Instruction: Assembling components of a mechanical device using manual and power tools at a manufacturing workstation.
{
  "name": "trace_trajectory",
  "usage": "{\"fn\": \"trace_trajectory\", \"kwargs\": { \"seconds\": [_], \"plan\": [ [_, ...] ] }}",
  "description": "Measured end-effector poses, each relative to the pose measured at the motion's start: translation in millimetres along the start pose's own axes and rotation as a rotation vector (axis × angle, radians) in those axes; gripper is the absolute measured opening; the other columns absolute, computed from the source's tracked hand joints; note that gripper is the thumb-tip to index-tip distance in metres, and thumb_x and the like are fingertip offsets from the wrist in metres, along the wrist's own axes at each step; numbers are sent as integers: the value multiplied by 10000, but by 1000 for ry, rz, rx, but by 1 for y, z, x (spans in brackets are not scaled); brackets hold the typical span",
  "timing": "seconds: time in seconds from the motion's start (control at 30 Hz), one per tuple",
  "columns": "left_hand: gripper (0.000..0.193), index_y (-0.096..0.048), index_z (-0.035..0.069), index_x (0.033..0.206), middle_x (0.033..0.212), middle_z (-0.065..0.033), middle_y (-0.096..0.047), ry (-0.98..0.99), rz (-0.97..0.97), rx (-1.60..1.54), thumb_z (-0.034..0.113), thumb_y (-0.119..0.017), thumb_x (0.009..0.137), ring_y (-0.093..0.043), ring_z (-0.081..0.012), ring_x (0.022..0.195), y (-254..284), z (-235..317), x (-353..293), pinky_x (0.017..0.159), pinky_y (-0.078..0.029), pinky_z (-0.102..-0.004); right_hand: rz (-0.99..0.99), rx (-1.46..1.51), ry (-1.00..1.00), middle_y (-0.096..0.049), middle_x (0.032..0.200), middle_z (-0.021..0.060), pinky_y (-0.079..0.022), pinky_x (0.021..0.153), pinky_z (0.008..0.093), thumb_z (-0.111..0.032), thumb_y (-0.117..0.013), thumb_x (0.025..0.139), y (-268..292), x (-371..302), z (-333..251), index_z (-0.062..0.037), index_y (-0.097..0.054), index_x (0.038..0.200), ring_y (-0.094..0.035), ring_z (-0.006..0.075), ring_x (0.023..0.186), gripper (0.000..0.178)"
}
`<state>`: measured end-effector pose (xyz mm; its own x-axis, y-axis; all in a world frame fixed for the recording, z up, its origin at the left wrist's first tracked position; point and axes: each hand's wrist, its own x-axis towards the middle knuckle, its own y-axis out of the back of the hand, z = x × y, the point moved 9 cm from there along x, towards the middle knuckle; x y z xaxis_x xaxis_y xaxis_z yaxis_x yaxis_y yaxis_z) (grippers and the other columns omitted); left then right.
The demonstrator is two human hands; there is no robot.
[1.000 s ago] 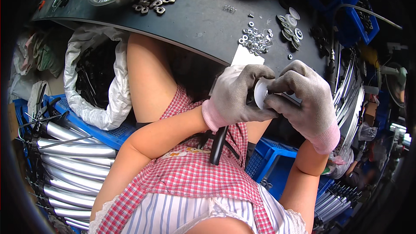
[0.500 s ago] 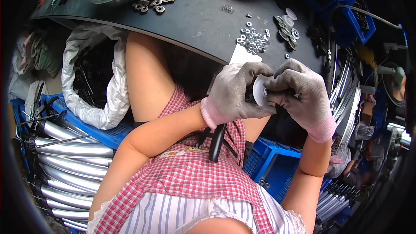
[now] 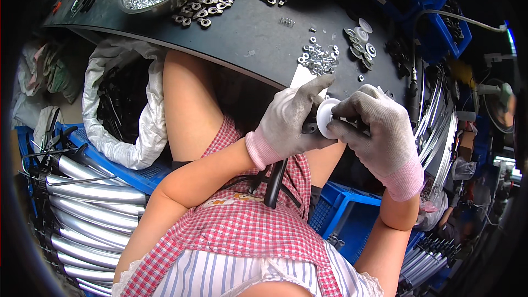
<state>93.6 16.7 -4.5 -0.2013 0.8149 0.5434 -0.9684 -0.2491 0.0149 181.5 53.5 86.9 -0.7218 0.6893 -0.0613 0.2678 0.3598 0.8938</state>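
A thin white plastic disc [image 3: 326, 116] stands on edge between my gloved hands. My right hand [image 3: 379, 129], in a grey-palmed glove with a pink cuff, pinches the disc at its middle with thumb and fingers. My left hand [image 3: 291, 115], gloved alike, curls around a black part [image 3: 311, 126] right behind the disc; its index finger is lifted off. Most of that part is hidden by the glove. Below my left wrist a black tube [image 3: 274, 184] slants over my lap; whether it joins the held part is hidden.
On the dark table [image 3: 242, 38] lie small metal nuts [image 3: 319, 59], flat round discs [image 3: 360, 44], a spring [image 3: 286, 21] and metal eye fittings [image 3: 212, 1]. Two steel bowls [image 3: 129, 8] hold small hardware. A white sack [image 3: 140, 148], curved silver tubes [image 3: 93, 192] and blue crates [image 3: 344, 198] surround me.
My left index finger has lifted away from the disc and its hand has opened a little. The disc has moved slightly left, and my right fingers still pinch it.
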Motion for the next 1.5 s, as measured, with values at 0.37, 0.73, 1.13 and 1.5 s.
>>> {"fn": "trace_trajectory", "kwargs": {
  "seconds": [0.37, 0.73, 1.13, 1.5],
  "plan": [
    [634, -522, 34, 1273, 823, -93, -676, -128, -5, 20, 69, -788, 699, -676, -270, 753, 2, 3, -3, 718, -516, -366, 149, 91, 99, -579, 798, 88, -503, 645, 345, -71, -756, 758, 6, -6, -3, -66, -678, 895, -619, 232, 692, 158],
    [399, -615, 46, 1064, 841, -96, -671, -180, 24, 45, 82, -781, 703, -668, -297, 791, 4, -2, -9, 745, -514, -397, 241, 135, 95, -625, 872, 96, -512, 657, 334, -168, -770, 777, 8, -10, 2, -46, -692, 955, -637, 217, 740, 229],
    [646, -480, 1, 1322, 773, -77, -673, -51, 7, 27, 100, -769, 752, -666, -288, 765, -1, -3, -12, 764, -503, -387, 516, 1022, 11, -589, 1164, 148, -445, 954, 349, -808, -323, 868, -47, -17, 60, 61, -592, 1133, -582, 186, 1040, 948],
    [681, -448, -31, 1360, 769, -86, -674, -150, -52, 235, 97, -752, 764, -654, -301, 755, 1, 6, -10, 750, -499, -387, 605, 880, 10, -563, 1277, 147, -432, 968, 352, -763, -333, 905, -55, -28, 75, 57, -557, 1213, -570, 197, 1091, 904]
  ]
}}
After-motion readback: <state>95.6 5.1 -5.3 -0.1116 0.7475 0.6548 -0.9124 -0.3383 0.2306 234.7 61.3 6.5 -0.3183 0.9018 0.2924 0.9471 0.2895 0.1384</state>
